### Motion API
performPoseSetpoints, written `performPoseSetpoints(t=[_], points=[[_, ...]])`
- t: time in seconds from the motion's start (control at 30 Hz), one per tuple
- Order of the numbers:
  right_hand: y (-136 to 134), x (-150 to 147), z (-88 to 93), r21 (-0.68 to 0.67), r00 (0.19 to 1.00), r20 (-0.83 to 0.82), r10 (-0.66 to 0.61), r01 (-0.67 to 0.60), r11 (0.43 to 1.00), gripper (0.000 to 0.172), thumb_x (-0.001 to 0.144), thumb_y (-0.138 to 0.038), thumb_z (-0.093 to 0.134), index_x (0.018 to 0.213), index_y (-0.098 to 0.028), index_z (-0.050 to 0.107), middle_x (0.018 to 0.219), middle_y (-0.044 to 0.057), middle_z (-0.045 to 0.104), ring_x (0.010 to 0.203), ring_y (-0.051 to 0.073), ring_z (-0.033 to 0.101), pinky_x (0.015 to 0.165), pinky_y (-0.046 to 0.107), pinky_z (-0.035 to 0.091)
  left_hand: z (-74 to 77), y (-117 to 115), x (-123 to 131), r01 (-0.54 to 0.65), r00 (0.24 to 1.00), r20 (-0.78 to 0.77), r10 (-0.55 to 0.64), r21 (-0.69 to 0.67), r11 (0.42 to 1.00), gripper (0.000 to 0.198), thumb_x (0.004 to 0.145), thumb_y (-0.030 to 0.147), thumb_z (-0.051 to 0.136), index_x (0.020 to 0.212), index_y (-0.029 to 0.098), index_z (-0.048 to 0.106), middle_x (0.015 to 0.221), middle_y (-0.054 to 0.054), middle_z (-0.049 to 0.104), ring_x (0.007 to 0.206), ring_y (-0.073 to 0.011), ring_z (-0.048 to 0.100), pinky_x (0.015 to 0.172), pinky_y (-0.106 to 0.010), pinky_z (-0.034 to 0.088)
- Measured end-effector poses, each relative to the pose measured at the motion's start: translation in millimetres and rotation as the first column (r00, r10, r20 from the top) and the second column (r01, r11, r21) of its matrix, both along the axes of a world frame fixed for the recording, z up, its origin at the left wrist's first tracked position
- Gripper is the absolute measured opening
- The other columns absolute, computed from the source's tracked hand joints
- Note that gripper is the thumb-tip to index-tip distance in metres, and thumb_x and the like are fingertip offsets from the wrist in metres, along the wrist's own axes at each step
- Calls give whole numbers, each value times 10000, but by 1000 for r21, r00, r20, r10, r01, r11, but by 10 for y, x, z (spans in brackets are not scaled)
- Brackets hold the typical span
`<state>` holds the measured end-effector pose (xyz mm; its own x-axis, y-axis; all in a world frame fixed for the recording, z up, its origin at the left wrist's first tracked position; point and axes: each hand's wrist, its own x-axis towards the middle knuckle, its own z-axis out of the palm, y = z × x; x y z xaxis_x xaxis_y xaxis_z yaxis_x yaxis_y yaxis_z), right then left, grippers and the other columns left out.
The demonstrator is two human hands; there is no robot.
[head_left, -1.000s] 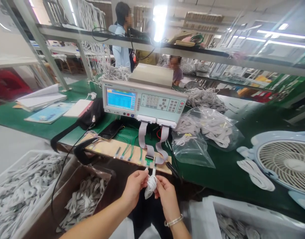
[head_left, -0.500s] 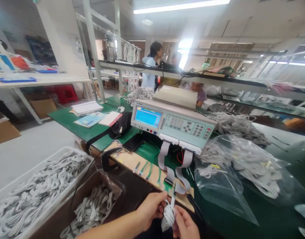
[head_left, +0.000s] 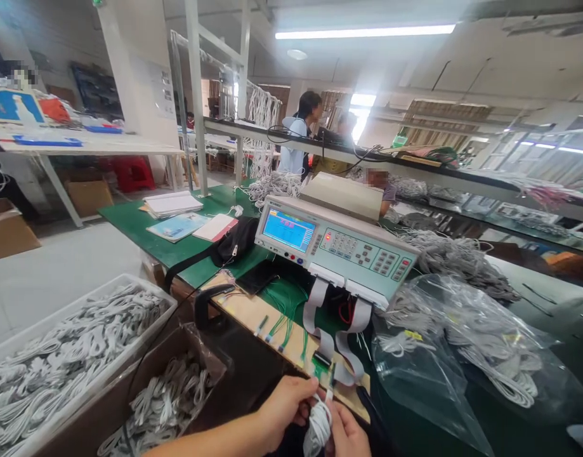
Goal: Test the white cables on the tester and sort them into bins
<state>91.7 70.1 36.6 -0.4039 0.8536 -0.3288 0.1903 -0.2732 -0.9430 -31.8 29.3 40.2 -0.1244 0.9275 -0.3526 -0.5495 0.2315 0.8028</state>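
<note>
White coiled cables fill the plastic bin (head_left: 15, 355) at far left; the cardboard box (head_left: 129, 381) beside it holds more of the same. On the green bench (head_left: 143, 231) behind them lie a stack of papers (head_left: 172, 203), a blue booklet (head_left: 177, 226) and a black strap bag (head_left: 231, 238).

Left hand (head_left: 284, 409) — low in the view, forearm entering from the bottom edge — is closed in a pinch on the upper end of a coiled white cable (head_left: 317, 428). The cable bundle hangs between the two hands, directly in front of the wooden fixture board (head_left: 253, 311); whether its plug touches the board's green connector (head_left: 320, 367) cannot be determined. Right hand (head_left: 346, 435) is closed against the right side of the same bundle, its fingers only partly in frame.

Grey ribbon leads (head_left: 317, 317) run from the fixture board up to the cable tester (head_left: 336, 251), which stands on the bench with its blue screen (head_left: 288, 230) lit. Behind the tester, past an overhead shelf (head_left: 415, 165), one person stands and a second sits, both well apart from the hands.

Right of the tester — clear plastic bags (head_left: 457, 343) holding white cables, with a loose heap of grey cables (head_left: 453, 254) behind them.
</note>
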Motion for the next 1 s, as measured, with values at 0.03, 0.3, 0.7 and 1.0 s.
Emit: performPoseSetpoints(t=[0.03,0.3,0.7,1.0], points=[[0,-7,6,21,1000,5,-3,3,1000,513,590,-571,569,822,-114,591,340,-79,365,299,65,311,281,165,262,-2,-4,-1,-5,1000,-4,5,2,1000,434,636,519,532,742,110,634,554,14,449,447,-49,342,436,-178,219],[-234,-98,115,134,982,-4,-189,188,973,335,595,-417,646,734,-119,580,505,-3,553,376,86,422,300,168,295,19,-123,58,-26,995,99,28,-16,1000,414,648,495,552,782,105,592,565,14,479,484,-69,414,491,-193,313],[-258,-18,35,-38,975,-121,-184,180,983,321,695,-420,543,735,-108,612,439,-46,448,336,47,297,286,155,204,-26,-169,116,-84,963,251,103,-84,993,347,641,451,596,709,115,539,561,44,436,446,-22,347,441,-158,256],[-246,-98,77,-324,886,-394,-245,116,939,165,630,-267,648,718,-131,617,508,-33,496,408,55,389,370,149,290,9,-179,60,-41,959,277,61,-80,996,265,678,381,586,699,128,513,569,44,417,440,-19,335,425,-153,245]])
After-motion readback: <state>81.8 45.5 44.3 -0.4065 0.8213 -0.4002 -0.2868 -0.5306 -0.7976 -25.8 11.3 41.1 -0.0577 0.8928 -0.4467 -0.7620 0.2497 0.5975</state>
